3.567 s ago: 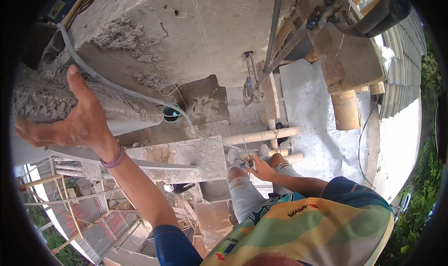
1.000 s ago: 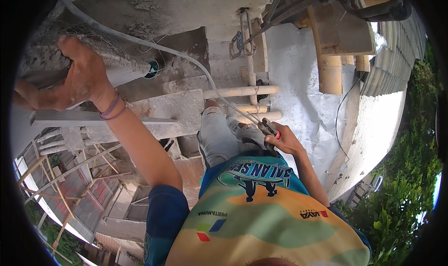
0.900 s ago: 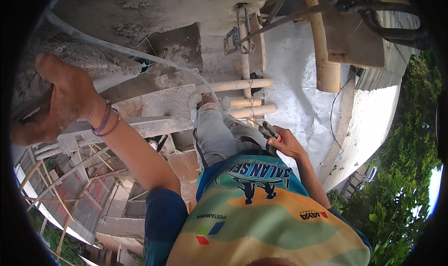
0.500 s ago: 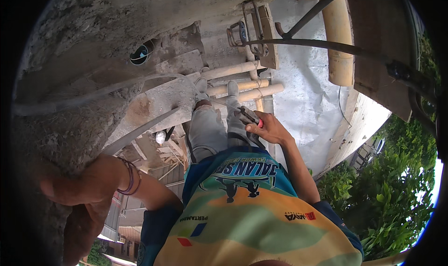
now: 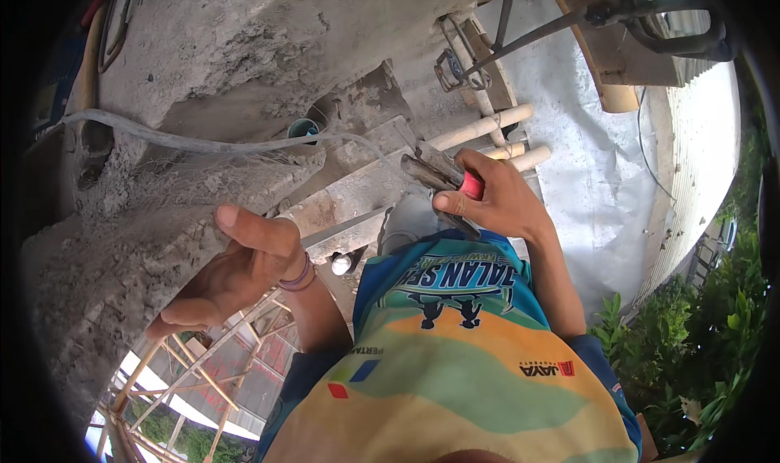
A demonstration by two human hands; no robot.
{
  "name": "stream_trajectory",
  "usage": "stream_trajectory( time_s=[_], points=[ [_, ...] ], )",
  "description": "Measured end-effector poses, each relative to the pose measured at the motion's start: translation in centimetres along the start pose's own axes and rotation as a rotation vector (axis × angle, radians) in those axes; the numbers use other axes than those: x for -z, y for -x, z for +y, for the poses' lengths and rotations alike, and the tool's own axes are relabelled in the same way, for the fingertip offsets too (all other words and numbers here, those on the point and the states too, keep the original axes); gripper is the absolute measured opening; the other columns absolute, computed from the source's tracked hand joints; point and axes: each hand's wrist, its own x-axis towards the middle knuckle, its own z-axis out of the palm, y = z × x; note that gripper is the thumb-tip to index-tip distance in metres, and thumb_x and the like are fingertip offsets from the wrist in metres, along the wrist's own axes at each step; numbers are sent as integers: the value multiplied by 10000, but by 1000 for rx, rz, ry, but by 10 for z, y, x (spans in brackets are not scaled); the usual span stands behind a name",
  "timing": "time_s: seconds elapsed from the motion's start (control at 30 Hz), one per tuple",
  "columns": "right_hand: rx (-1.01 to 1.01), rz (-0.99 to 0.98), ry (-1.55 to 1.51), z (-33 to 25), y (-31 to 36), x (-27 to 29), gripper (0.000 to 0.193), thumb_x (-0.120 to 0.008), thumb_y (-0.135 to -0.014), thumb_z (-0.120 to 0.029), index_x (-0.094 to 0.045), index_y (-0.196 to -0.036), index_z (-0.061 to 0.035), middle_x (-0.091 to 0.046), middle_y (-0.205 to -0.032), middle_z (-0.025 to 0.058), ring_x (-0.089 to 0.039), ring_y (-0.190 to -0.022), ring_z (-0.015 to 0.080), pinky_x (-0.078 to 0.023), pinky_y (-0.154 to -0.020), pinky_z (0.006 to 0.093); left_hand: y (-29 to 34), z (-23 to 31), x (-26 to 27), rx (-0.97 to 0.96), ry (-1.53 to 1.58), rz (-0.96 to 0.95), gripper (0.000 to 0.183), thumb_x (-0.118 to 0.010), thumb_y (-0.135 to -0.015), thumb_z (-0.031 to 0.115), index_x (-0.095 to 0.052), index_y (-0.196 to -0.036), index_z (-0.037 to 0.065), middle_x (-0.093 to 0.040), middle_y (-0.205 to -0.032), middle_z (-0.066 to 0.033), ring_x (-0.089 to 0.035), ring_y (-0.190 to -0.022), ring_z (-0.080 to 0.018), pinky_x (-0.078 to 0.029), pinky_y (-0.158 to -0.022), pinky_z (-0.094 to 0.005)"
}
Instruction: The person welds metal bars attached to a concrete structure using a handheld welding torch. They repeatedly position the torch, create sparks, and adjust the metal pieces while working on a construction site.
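My right hand [image 5: 508, 203] is closed around a metal hand tool with a red grip [image 5: 471, 185], held in front of my waist; its exact kind is unclear. The tool's grey end points away to the left, beside a translucent hose-like strip [image 5: 203, 144] that runs left over the rough concrete. Whether the strip touches the tool I cannot tell. At the left, my left hand [image 5: 244, 272] has its fingers apart and holds nothing visible. It is beside the broken edge of a concrete ledge [image 5: 130, 260], the thumb close to its surface.
Beyond my hands lie bamboo poles [image 5: 487, 126] and grey metal sheeting [image 5: 569, 154]. Bent steel bars [image 5: 569, 28] cross the upper right. A teal container [image 5: 302, 130] sits in a recess of the concrete. Bamboo scaffolding [image 5: 195, 365] shows lower left, leafy plants [image 5: 691, 349] at right.
My left hand has moved right and away from the ledge, and its fingers now show spread. The right hand has risen toward the view with the tool. The whole view has shifted.
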Motion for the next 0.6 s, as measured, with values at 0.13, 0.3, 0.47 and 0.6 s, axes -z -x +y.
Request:
stream_trajectory(
  time_s=[0.13,0.3,0.47,0.6],
  points=[
    [48,175,-95,15,18,-23,626,-761,-777,-550,-635,-1083,-17,-674,-821,185,-663,-787,329,-502,-695,414,5,10,-1,69,88,-17,937,-746,-777,183,-205,-1529,47,-84,-1590,-206,-74,-1491,-364,-138,-1213,-538],
    [-21,105,-60,63,41,-47,544,-774,-786,-473,-650,-1067,-23,-704,-868,183,-692,-800,369,-533,-712,401,17,10,-3,19,100,10,906,-734,-777,188,-237,-1516,23,-59,-1599,-213,-44,-1496,-375,-143,-1196,-586],
    [216,185,-97,38,44,-43,449,-755,-795,-386,-613,-1022,-26,-673,-800,159,-676,-749,356,-521,-696,395,9,19,25,119,69,-19,745,-700,-797,190,-379,-1448,28,-167,-1572,-241,-123,-1480,-398,-183,-1170,-596],
    [448,215,-177,-10,44,-28,507,-700,-836,-329,-516,-1186,-12,-643,-981,209,-651,-903,376,-500,-801,413,-21,-3,87,-82,-8,-203,533,-665,-844,193,-509,-1329,37,-243,-1538,-245,-285,-1415,-404,-219,-1160,-585]
  ],
)
